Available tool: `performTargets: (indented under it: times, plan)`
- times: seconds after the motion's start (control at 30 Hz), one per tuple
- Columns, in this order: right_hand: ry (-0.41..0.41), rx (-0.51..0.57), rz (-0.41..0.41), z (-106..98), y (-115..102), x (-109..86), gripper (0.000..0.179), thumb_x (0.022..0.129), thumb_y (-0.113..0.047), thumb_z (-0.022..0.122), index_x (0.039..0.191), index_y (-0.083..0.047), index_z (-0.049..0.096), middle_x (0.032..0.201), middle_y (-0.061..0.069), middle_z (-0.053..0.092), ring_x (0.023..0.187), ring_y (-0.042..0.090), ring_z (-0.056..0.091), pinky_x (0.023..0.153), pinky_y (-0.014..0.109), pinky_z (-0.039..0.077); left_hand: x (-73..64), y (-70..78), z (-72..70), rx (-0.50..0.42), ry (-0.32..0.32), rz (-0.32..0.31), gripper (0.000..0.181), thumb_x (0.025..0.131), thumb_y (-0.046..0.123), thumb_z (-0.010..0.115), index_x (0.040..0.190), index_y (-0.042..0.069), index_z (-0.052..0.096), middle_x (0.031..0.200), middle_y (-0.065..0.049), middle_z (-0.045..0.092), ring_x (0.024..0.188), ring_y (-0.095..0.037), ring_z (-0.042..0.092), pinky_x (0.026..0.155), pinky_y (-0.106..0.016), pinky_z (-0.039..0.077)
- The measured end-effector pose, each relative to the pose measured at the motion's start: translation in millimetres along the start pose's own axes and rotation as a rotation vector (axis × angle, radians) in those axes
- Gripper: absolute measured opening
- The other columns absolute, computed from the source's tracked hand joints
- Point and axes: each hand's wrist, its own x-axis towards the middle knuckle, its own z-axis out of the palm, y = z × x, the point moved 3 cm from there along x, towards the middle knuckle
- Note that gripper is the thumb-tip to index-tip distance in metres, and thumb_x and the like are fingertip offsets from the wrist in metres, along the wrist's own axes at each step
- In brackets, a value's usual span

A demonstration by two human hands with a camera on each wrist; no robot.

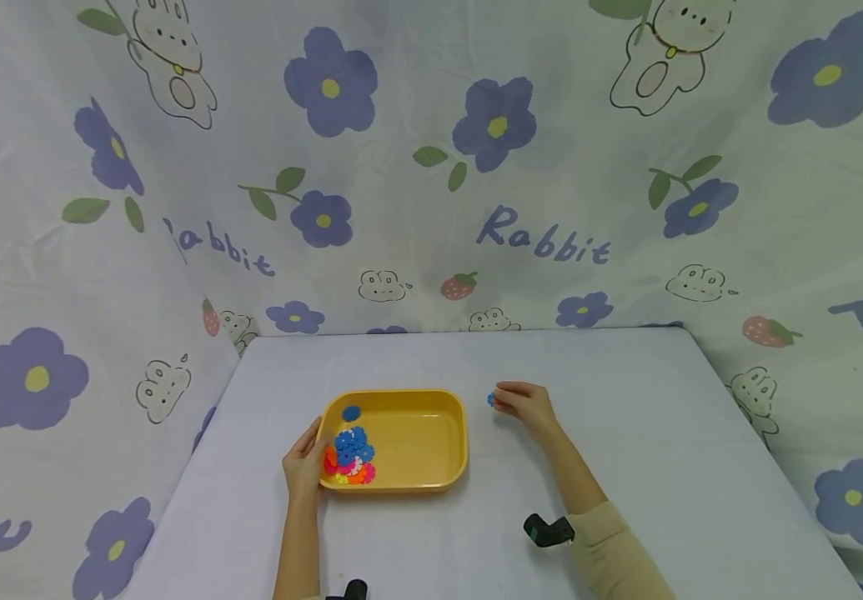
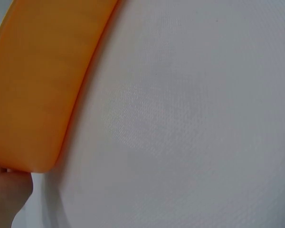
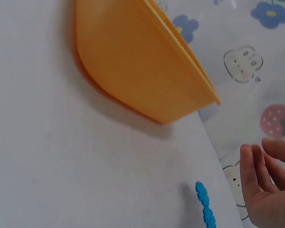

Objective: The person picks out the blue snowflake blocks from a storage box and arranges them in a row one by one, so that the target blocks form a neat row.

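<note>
The left hand [image 1: 305, 462] grips the left side of a yellow plastic tray [image 1: 419, 442], its fingertips [image 2: 1, 168] against the outer wall in the left wrist view. Blue, pink, orange, yellow and white flower-shaped plastic pieces [image 1: 351, 446] lie in a heap at the tray's left end. Over the table right of the tray is the right hand [image 1: 524, 406], thumb and fingers bent slightly with a gap between them. Just beyond its fingertips is a small blue scalloped piece [image 3: 205, 204], seen as a narrow strip in the right wrist view and apart from the fingers.
A white cloth covers the table [image 1: 589, 367]. Behind it and at both sides hangs a fabric [image 1: 401, 183] printed with flowers and rabbits. A dark wrist device [image 1: 547, 531] sits by the right sleeve; another [image 1: 356, 589] shows at the bottom edge.
</note>
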Motion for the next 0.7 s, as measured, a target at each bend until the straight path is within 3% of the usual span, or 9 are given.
performTargets:
  times: [0.3,0.57,0.7]
  plan:
    - [-0.112,0.021,-0.022,39.5,-1.2,-7.2,0.039,0.084,0.005,0.063,0.118,0.021,0.051,0.091,0.015,0.07,0.076,0.017,0.069,0.074,0.031,0.058,-0.7,0.8,0.8,-0.007,0.0,0.006,0.046,0.092,0.004,0.053,0.137,0.002,0.047,0.142,-0.017,0.042,0.13,-0.027,0.042,0.091,-0.02,0.045]
    - [-0.168,-0.016,-0.006,63.7,0.5,-11.1,0.04,0.085,0.0,0.065,0.119,0.018,0.053,0.102,0.029,0.065,0.078,0.015,0.069,0.075,0.029,0.057,-0.5,0.8,1.0,-0.009,-0.003,0.003,0.046,0.092,0.003,0.053,0.137,0.003,0.047,0.142,-0.017,0.042,0.13,-0.027,0.042,0.09,-0.019,0.046]
    - [-0.191,-0.031,-0.003,76.6,3.0,-11.9,0.041,0.085,-0.001,0.066,0.118,0.018,0.053,0.101,0.026,0.066,0.081,0.018,0.069,0.077,0.032,0.057,-0.6,0.7,0.7,-0.011,-0.003,-0.004,0.046,0.092,0.004,0.054,0.138,0.003,0.047,0.142,-0.017,0.042,0.13,-0.027,0.042,0.091,-0.019,0.046]
